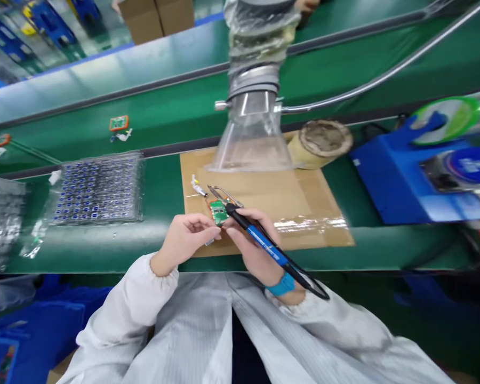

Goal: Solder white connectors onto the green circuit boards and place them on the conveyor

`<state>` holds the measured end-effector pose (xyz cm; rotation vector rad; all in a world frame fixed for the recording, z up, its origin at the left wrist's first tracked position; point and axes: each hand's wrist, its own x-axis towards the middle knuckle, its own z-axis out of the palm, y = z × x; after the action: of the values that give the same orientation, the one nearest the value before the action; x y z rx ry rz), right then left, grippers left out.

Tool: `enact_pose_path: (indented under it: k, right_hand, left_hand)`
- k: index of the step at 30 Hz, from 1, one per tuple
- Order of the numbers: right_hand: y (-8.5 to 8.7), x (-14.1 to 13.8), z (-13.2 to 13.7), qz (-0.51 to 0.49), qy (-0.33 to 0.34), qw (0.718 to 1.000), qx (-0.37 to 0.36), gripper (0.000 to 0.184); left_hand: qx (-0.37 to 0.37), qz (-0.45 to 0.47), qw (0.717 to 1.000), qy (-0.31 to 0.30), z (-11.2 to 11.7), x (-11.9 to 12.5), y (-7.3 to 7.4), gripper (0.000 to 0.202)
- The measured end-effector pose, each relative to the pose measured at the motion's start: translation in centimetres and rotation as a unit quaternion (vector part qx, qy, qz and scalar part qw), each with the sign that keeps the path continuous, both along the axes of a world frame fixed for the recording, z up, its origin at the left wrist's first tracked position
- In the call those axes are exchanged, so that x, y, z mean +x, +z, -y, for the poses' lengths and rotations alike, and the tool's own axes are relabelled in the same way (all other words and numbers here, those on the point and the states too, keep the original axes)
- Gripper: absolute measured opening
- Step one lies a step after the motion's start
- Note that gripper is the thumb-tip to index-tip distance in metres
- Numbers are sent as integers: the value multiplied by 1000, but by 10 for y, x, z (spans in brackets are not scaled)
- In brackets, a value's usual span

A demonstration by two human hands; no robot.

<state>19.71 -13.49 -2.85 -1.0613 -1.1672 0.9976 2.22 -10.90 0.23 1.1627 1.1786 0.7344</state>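
My left hand (186, 237) is closed in a pinch on a small green circuit board (218, 212), held just above the near edge of a brown cardboard mat (304, 208). My right hand (250, 242) grips a blue and black soldering iron (264, 242), with its tip at the board's top edge. A blue wrist strap (280, 284) sits on my right wrist. A small white wired part (197, 186) lies on the mat just beyond the board.
A clear fume-extractor funnel (253, 136) hangs over the mat. A roll of tape (322, 143) lies to its right, beside a blue soldering station (404, 181). A clear tray of small blue parts (98, 188) sits at left. Another small board (119, 123) lies on the green conveyor belt.
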Motion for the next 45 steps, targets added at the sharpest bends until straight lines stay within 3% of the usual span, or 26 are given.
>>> enact_pose_path:
  k: [5,17,21,25,31,35,45]
  right_hand:
    - [3,3,-3,-41,-18,998,-43,28]
    - [-6,0,-7,-82,5,995,-61,30]
    - [-8,0,-8,-70,11,995,-64,30]
    - [-13,3,-10,-52,-17,997,-52,28]
    - [-30,28,1,93,-98,991,-17,24]
    - [-37,44,14,186,-103,976,37,20]
    - [-20,39,8,268,-46,955,121,18]
  left_hand:
    - [8,-15,1000,-17,3,13,-6,23]
    - [49,-32,997,40,4,10,-14,19]
    - [68,-42,996,34,2,9,-13,18]
    - [122,-108,987,5,-11,-2,-15,17]
    - [232,-244,940,-54,-39,-21,-31,15]
    - [234,-271,928,-103,-48,-19,-32,17]
    - [210,-300,920,-141,-55,-15,-22,19]
